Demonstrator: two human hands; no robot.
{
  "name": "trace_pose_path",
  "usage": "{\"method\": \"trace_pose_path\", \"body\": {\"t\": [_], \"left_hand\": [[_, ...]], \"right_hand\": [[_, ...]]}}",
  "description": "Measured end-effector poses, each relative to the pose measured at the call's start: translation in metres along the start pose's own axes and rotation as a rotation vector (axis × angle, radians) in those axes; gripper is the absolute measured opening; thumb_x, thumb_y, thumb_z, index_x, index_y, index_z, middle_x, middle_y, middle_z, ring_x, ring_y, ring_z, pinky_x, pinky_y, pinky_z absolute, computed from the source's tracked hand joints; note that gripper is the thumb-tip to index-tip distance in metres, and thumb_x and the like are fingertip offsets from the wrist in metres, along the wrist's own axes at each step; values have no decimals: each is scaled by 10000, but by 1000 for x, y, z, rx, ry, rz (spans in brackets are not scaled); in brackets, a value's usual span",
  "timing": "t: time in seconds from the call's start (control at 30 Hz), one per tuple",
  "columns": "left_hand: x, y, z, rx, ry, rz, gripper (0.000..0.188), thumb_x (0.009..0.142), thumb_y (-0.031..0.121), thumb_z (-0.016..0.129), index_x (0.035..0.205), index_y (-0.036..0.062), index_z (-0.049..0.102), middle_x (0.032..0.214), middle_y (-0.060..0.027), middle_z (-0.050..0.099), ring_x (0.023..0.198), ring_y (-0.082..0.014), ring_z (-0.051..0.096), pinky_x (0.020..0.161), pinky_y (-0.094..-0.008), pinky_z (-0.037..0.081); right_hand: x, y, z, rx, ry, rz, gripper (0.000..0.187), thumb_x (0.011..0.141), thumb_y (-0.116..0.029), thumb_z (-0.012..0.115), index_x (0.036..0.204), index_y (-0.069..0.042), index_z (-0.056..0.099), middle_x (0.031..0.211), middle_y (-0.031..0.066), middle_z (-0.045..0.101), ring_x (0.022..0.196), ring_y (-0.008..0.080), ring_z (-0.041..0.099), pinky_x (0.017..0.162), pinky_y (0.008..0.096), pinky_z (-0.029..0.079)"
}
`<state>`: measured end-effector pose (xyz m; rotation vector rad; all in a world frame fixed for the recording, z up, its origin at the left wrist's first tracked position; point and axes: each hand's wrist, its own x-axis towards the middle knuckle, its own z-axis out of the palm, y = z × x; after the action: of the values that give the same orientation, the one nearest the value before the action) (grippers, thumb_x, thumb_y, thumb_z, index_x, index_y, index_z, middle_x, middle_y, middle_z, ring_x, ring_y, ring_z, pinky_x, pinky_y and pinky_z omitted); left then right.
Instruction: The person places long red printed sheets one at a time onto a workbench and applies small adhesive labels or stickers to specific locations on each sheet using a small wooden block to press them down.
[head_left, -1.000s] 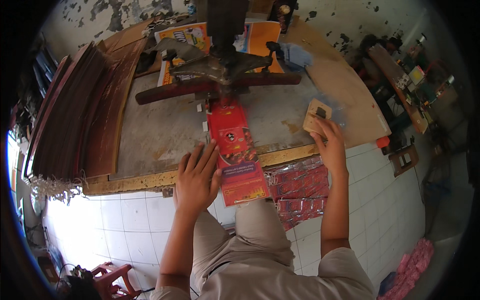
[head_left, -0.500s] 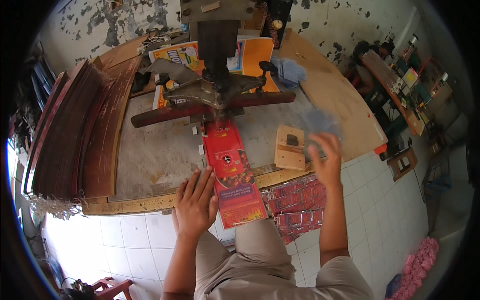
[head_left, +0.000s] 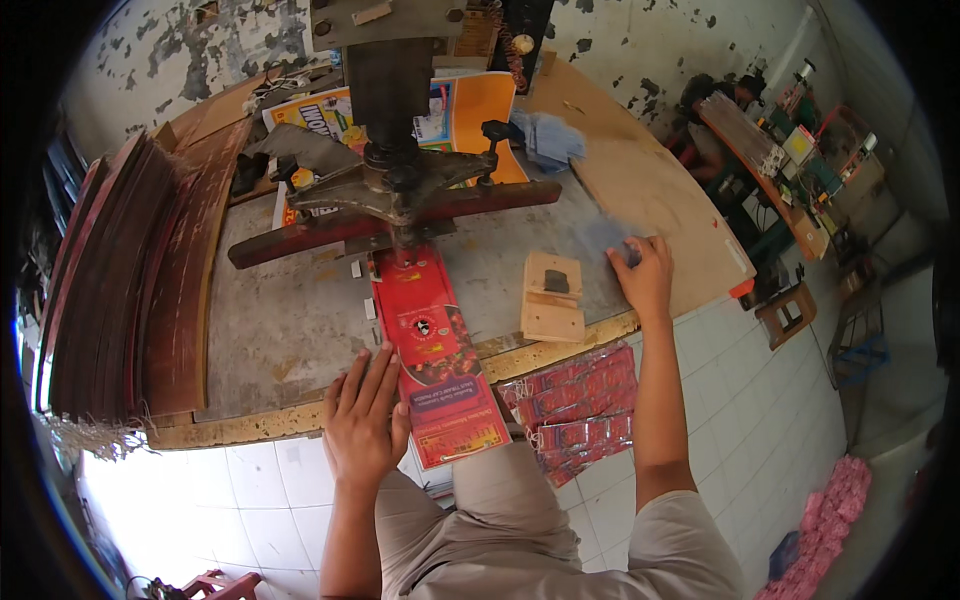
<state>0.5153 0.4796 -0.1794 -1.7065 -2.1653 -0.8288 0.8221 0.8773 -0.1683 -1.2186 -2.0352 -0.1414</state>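
Note:
Long red printed packaging sheets [head_left: 432,345], apparently a stack, lie under the head of a heavy metal press [head_left: 395,190]. Their near end hangs over the table's front edge, above my lap. My left hand [head_left: 367,420] lies along their left side, fingers stretched out and fingertips touching the edge. Out to the right, my right hand [head_left: 648,278] is at a blurred heap of translucent bluish plastic [head_left: 603,236], fingers curled; what lies between them is hidden. Between the sheets and that hand sits a small wooden block jig [head_left: 553,298] with a dark metal piece on it.
Long reddish-brown boards [head_left: 110,290] stand stacked at the left. Below the front edge are bundles of red printed packets [head_left: 575,400]. Bluish plastic [head_left: 553,140] lies behind the press's right side. Another person [head_left: 700,125] is at a bench on the far right.
My right hand has reached forward to the bluish plastic, and its fingers have curled in. My left hand stays by the red sheets. The whole view has shifted slightly.

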Motion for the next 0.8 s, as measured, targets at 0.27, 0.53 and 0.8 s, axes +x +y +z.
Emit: {"method": "trace_pose_path", "body": {"t": [0.27,0.53,0.8], "left_hand": [[-2,0,0,1,-3,-1,514,1103,272,498,1528,68,705,1598,-102,689,1494,-351,618,1231,-515,414],[-6,-7,1,-1,-1,0,534,1081,287,560,1571,100,664,1657,-77,639,1519,-331,593,1228,-525,428],[-9,-13,12,-51,-43,21,614,1083,344,641,1648,110,577,1736,-71,550,1584,-334,519,1263,-558,425]], "right_hand": [[27,20,-6,-9,-240,79,455,816,-386,992,1043,-32,818,983,162,782,1018,368,730,932,505,570],[65,34,16,123,-468,137,510,768,-425,1024,998,-21,813,1002,189,816,959,386,776,872,499,604],[71,76,28,69,-455,-92,386,839,-254,941,830,6,655,783,172,694,717,324,655,707,480,537]]}}
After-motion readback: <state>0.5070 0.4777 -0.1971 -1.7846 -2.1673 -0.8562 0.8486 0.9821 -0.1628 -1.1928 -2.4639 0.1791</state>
